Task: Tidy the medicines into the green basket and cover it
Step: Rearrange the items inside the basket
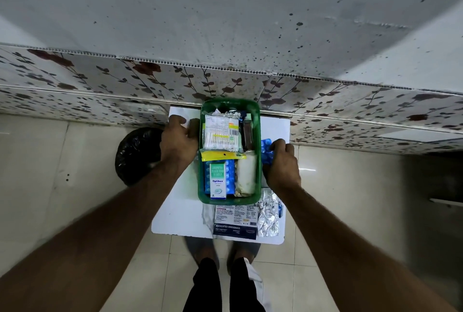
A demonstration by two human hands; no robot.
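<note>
Your right hand (281,163) pinches a blue blister strip (267,148) just outside the right wall of the green basket (204,194), so the drop lies leftward over the rim. The basket's long axis runs near to far. Your left hand (176,140) curls against its far-left rim. Foil strips (269,216) and a dressings box (235,230) wait near.

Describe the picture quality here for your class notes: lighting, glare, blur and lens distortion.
Head view: dim, flat indoor light; wide-angle lens bows the wall ledge and stretches the forearms toward the corners; small glare streak on the floor tile; basket and box labels sharp at centre, Optibex box legible; left hand and right hand slightly soft; edges murkier.
</note>
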